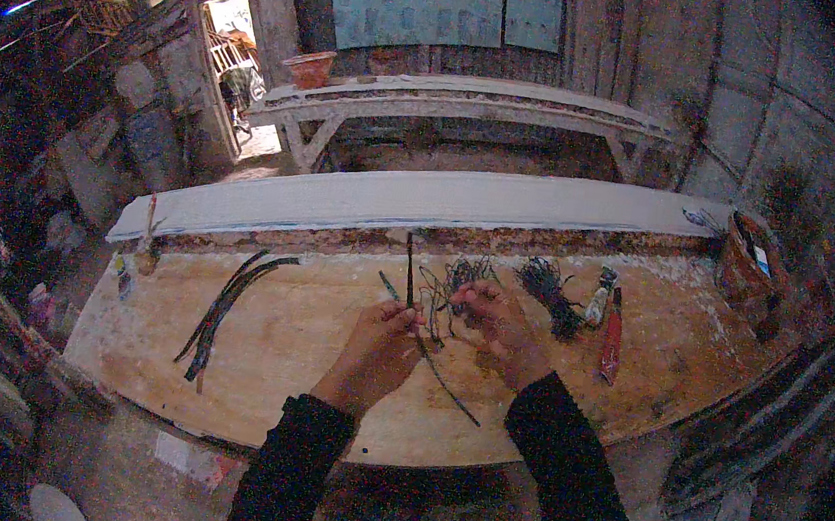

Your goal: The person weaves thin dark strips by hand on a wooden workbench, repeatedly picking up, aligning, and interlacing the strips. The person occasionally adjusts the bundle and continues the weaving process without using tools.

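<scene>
My left hand (377,345) is closed around a thin dark stick (410,265) that points away from me over the wooden workbench (308,351). A second thin strip (450,389) runs out from under that hand toward the bench's near edge. My right hand (499,329) pinches strands from a loose tangle of thin wire (451,282) lying just beyond both hands. Both forearms wear dark sleeves.
A bundle of dark strips (227,308) lies at the bench's left. Right of my hands are a dark bundle of wire (550,291), a small tool (599,300) and a red-handled tool (612,342). A long pale plank (413,200) borders the far side; a rusty container (747,267) stands far right.
</scene>
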`<state>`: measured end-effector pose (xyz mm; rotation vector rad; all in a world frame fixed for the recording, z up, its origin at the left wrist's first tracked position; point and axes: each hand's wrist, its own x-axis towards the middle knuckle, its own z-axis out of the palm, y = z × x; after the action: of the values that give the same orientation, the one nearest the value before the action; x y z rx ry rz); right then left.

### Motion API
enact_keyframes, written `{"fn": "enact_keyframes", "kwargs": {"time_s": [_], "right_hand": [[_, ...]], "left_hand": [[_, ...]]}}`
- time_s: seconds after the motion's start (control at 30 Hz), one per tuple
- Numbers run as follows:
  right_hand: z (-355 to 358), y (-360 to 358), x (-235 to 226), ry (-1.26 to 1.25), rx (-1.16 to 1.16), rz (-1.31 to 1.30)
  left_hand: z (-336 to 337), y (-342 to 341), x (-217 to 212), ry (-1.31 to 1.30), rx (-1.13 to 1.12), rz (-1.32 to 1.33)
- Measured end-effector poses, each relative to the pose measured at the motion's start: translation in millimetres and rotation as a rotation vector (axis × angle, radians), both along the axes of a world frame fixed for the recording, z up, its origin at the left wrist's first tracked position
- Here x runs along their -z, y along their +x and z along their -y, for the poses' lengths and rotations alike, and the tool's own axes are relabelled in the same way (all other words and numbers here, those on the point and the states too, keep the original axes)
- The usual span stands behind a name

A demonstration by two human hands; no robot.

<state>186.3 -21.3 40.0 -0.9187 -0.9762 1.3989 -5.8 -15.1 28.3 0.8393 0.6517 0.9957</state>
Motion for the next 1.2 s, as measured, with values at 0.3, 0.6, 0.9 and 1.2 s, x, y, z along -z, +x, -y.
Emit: {"fn": "enact_keyframes", "kwargs": {"time_s": [0.3, 0.6, 0.9, 1.2], "right_hand": [[5.4, -22.8, 19.4, -0.071, -0.086, 0.183], [7.9, -25.0, 17.2, -0.027, -0.046, 0.191], [11.1, -29.4, 14.1, -0.022, 0.002, 0.255], [2.6, -33.8, 31.0, 0.120, 0.141, 0.377]], "left_hand": [[2.5, 7.4, 3.0, -0.150, 0.146, 0.120], [10.3, 13.7, -5.0, -0.129, 0.134, 0.085], [14.2, 16.3, -2.6, -0.043, 0.203, 0.190], [9.1, 13.3, 4.6, -0.104, 0.228, 0.259]]}}
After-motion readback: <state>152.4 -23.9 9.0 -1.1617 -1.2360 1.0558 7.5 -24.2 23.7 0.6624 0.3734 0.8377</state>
